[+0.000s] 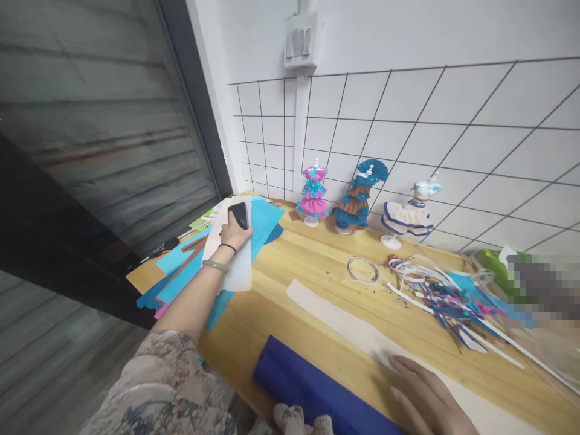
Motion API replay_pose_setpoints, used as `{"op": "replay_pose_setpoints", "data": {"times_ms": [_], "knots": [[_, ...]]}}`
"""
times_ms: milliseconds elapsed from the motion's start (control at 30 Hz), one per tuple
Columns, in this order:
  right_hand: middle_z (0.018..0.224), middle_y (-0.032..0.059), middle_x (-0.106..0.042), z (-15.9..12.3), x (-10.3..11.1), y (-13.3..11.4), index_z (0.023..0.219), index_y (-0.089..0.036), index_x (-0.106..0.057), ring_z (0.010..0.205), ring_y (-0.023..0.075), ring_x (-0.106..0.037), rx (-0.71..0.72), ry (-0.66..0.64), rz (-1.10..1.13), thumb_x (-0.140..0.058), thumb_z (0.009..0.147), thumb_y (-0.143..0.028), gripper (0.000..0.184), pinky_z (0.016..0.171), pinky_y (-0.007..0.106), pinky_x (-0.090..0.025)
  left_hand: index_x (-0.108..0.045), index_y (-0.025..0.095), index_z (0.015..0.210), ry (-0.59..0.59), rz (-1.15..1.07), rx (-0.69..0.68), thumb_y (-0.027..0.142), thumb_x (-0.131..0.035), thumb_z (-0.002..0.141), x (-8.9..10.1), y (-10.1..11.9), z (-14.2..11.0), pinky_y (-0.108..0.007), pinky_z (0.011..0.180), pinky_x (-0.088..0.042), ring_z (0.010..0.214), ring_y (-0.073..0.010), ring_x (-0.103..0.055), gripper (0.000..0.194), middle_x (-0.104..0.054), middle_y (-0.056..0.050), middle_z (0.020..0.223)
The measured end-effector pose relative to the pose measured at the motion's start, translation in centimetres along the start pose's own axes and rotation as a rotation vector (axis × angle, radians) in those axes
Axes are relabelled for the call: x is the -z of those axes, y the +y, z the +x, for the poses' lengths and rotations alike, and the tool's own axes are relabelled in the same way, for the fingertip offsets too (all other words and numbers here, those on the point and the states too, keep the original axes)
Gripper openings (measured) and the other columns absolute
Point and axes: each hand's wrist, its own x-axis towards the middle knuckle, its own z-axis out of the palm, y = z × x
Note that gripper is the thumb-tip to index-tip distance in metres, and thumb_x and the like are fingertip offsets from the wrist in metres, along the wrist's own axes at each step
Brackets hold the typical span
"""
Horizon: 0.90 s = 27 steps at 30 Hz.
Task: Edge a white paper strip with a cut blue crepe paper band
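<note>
At the far left of the table, my left hand is closed around the lower part of a dark smartphone. The phone rests on a sheet of white paper, which overlaps a pile of blue crepe paper and other coloured sheets. Near the front right, my right hand lies with fingers stretched out over a long pale paper strip. Its fingertips are slightly blurred, and nothing shows in its grasp. A dark blue roll of paper sits at the near edge, left of that hand.
Three small dress forms stand along the wall: pink and blue, brown and teal, white with purple trim. A coil of white ribbon and a heap of paper scraps lie at right. A wire grid covers the wall.
</note>
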Motion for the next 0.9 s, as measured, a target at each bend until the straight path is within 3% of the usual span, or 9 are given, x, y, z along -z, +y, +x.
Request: {"op": "replay_pose_setpoints", "data": {"times_ms": [67,200,367,433,533,600,667,767,900], "knots": [[0.115,0.0063,-0.060,0.9,0.4,-1.3,0.118,-0.027,-0.054,0.101,0.0216,-0.060,-0.028,0.010,0.011,-0.047,0.084,-0.037,0.036,0.079,0.032,-0.056,-0.010,0.011,0.141,0.099,0.236,0.028,0.042,-0.067,0.060,-0.9,-0.6,-0.4,-0.054,0.093,-0.032,0.118,-0.0439,-0.040,0.103,-0.039,-0.031,0.125],[0.115,0.0080,-0.059,1.2,1.0,-2.4,0.117,-0.025,-0.055,0.102,0.0221,-0.059,-0.083,-0.015,0.042,-0.046,0.085,-0.039,0.036,0.082,0.034,-0.054,-0.008,0.007,0.141,0.054,0.389,0.104,0.043,-0.068,0.057,-2.2,-0.7,-0.2,-0.052,0.086,-0.038,0.118,-0.0447,-0.038,0.109,-0.035,-0.034,0.127],[0.116,0.0108,-0.058,-1.3,2.3,-2.4,0.118,-0.022,-0.055,0.106,0.0232,-0.056,-0.218,-0.054,0.061,-0.043,0.087,-0.038,0.037,0.089,0.037,-0.050,-0.001,0.011,0.142,-0.013,0.490,0.090,0.057,-0.064,0.059,-1.2,0.1,0.2,-0.059,0.083,-0.036,0.118,-0.0479,-0.036,0.114,-0.037,-0.032,0.128],[0.117,0.0115,-0.057,-2.5,3.1,-2.3,0.118,-0.022,-0.055,0.107,0.0235,-0.055,-0.286,-0.064,0.067,-0.043,0.087,-0.038,0.037,0.091,0.038,-0.048,-0.004,0.010,0.141,0.049,0.524,-0.026,0.063,-0.058,0.061,-1.0,0.8,-0.8,-0.061,0.085,-0.033,0.119,-0.0493,-0.033,0.111,-0.033,-0.032,0.132],[0.118,0.0117,-0.056,-4.2,4.1,-1.6,0.119,-0.021,-0.054,0.109,0.0229,-0.054,-0.370,-0.074,0.063,-0.043,0.087,-0.038,0.038,0.093,0.039,-0.046,-0.012,0.011,0.141,0.061,0.486,-0.399,0.062,-0.051,0.070,-1.8,1.8,-4.5,-0.056,0.093,-0.031,0.122,-0.0430,-0.032,0.096,-0.034,-0.026,0.135],[0.117,0.0117,-0.056,-5.3,4.6,-0.3,0.118,-0.020,-0.055,0.108,0.0225,-0.053,-0.413,-0.060,0.034,-0.043,0.087,-0.038,0.037,0.094,0.039,-0.045,-0.023,0.013,0.139,-0.132,0.396,-0.730,0.054,-0.046,0.077,-3.0,2.1,-8.1,-0.045,0.099,-0.030,0.122,-0.0328,-0.037,0.077,-0.041,-0.018,0.133],[0.116,0.0120,-0.057,-6.5,5.0,1.9,0.115,-0.019,-0.056,0.107,0.0228,-0.054,-0.451,-0.042,-0.009,-0.042,0.087,-0.039,0.037,0.094,0.039,-0.043,-0.042,0.018,0.128,-0.365,0.331,-0.941,0.049,-0.044,0.081,-4.5,2.1,-11.6,-0.037,0.101,-0.030,0.118,-0.0259,-0.043,0.057,-0.050,-0.011,0.127],[0.112,0.0132,-0.059,-8.3,5.5,6.0,0.111,-0.016,-0.059,0.104,0.0241,-0.055,-0.497,-0.027,-0.066,-0.038,0.088,-0.037,0.037,0.091,0.040,-0.044,-0.055,0.018,0.115,-0.463,0.295,-1.004,0.049,-0.046,0.080,-6.5,2.0,-14.7,-0.035,0.095,-0.035,0.106,-0.0250,-0.050,0.048,-0.058,-0.010,0.109],[0.108,0.0163,-0.062,-9.7,5.9,10.4,0.106,-0.011,-0.062,0.100,0.0257,-0.057,-0.537,-0.029,-0.124,-0.037,0.087,-0.032,0.038,0.087,0.039,-0.045,-0.061,0.018,0.102,-0.487,0.284,-0.954,0.050,-0.055,0.072,-7.7,2.8,-14.7,-0.036,0.088,-0.037,0.098,-0.0263,-0.052,0.044,-0.060,-0.010,0.096]]}}
